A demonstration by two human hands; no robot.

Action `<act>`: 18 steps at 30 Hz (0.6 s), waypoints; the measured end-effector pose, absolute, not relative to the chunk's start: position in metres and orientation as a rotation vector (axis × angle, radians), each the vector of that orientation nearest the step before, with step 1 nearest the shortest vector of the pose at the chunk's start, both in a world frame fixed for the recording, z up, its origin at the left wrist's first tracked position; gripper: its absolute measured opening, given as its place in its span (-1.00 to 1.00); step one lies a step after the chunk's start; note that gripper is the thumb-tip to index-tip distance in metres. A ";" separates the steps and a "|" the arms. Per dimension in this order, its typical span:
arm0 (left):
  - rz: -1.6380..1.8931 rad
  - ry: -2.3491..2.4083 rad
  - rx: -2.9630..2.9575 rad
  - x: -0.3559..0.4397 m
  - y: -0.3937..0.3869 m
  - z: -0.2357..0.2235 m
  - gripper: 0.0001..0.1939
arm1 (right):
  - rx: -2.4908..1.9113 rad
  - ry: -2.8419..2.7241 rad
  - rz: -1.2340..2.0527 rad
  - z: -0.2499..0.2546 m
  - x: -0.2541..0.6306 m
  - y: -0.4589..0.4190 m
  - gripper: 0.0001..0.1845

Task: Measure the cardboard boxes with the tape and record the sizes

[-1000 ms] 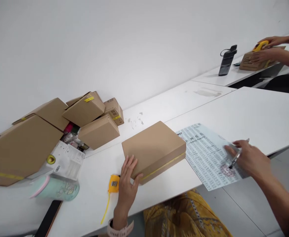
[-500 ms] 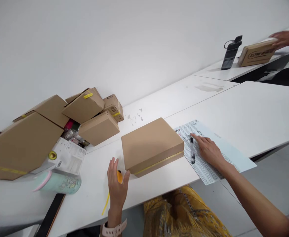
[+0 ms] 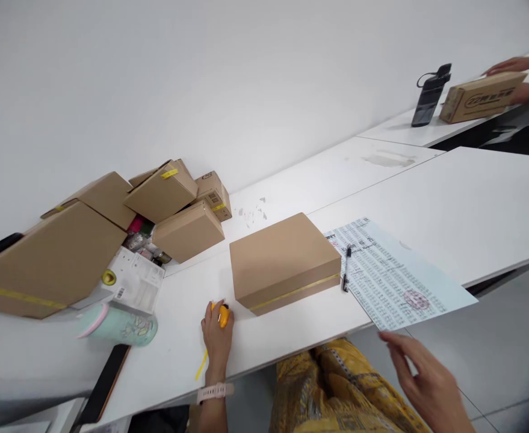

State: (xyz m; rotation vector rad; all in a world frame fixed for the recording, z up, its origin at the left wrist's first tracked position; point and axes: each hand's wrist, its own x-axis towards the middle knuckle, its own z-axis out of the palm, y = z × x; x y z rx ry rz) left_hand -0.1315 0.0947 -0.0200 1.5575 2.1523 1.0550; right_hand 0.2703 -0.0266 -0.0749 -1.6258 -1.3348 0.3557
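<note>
My left hand is closed around an orange tape measure on the white table. A short length of its yellow blade sticks out toward the table's front edge. To the right of that hand lies a closed cardboard box with yellow tape along its side. Beside the box a pen rests on a printed sheet that overhangs the front edge. My right hand is in the air just below the sheet's near corner, fingers apart and holding nothing.
Several cardboard boxes are piled at the left against the wall. A mint-green tumbler lies near a white package. Far right, another person's hands hold a printed carton by a dark water bottle.
My left hand left the box and took hold of the tape measure. My right hand put the pen down on the sheet, then drew back toward me. The other person's carton was turned.
</note>
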 end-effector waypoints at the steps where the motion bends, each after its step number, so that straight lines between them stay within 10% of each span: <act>1: 1.070 2.092 1.532 -0.130 0.088 -0.016 -0.48 | -1.584 -1.333 0.538 -0.069 0.256 -0.028 -0.74; 8: 0.866 1.230 1.391 -0.076 -0.010 0.032 -0.30 | -0.950 -1.499 1.776 0.004 0.179 0.005 -0.47; 18: 0.774 1.066 1.307 -0.075 0.008 0.082 -0.09 | -1.104 -1.373 1.515 0.040 0.195 0.045 -0.49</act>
